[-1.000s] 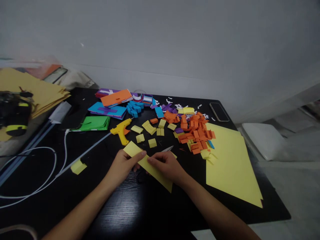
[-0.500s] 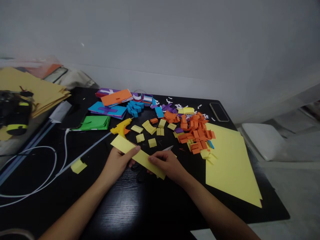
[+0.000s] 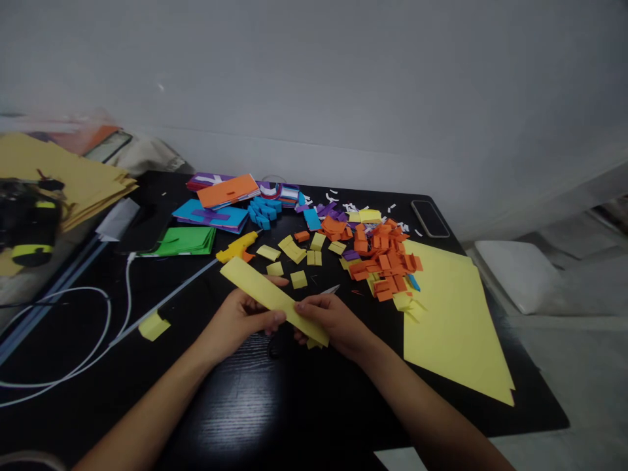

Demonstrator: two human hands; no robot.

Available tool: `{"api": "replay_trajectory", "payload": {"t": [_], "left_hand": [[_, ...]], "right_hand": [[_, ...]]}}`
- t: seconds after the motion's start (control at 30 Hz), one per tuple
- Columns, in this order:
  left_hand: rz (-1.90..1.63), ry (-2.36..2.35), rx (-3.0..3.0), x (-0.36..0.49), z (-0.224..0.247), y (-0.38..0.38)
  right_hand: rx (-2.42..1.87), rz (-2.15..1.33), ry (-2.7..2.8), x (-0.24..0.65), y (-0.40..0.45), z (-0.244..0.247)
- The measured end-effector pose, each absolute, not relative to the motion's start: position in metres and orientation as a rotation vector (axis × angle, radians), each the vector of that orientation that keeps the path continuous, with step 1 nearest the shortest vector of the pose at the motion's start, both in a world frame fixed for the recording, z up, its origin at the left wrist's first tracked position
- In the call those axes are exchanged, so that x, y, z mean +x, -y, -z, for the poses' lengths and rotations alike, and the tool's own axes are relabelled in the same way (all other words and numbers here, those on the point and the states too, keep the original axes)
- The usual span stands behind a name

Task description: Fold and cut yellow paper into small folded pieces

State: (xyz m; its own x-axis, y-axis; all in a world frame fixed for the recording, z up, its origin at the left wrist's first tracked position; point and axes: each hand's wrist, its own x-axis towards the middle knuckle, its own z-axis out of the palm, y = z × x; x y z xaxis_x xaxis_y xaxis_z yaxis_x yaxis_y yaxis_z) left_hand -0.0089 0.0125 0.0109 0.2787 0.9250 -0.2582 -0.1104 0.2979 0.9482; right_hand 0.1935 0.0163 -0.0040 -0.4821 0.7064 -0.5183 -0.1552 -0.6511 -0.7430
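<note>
Both my hands hold a long yellow paper strip [image 3: 260, 288] over the black table. My left hand [image 3: 238, 324] has its thumb at the strip's lower edge and fingers behind it. Farther along, near the right end, my right hand [image 3: 331, 320] pinches the strip between thumb and fingers. Scissors [image 3: 330, 290] lie mostly hidden behind my hands, with a blade tip showing. Just beyond the strip are a yellow glue gun [image 3: 238, 247] and several small folded yellow papers [image 3: 298, 280].
Orange folded pieces [image 3: 387, 258] are heaped right of centre, beside large yellow sheets [image 3: 451, 314]. A phone [image 3: 430, 218] lies at the back right. Coloured paper bundles [image 3: 210, 214] are stacked at the back left. A white cable [image 3: 108, 314] loops across the table's left side.
My left hand has shifted its grip: its thumb moved from on top of the strip to the lower edge. The strip has turned slightly and moved a little to the right.
</note>
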Motion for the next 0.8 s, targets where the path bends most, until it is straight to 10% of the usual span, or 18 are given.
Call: {"api": "replay_trajectory", "payload": {"t": [0.8], "left_hand": [[-0.721,-0.916,0.97,-0.0067,-0.0096,-0.0061]], "right_hand": [[-1.24,-2.054,1.107,0.1971,-0.015,0.0036]]}}
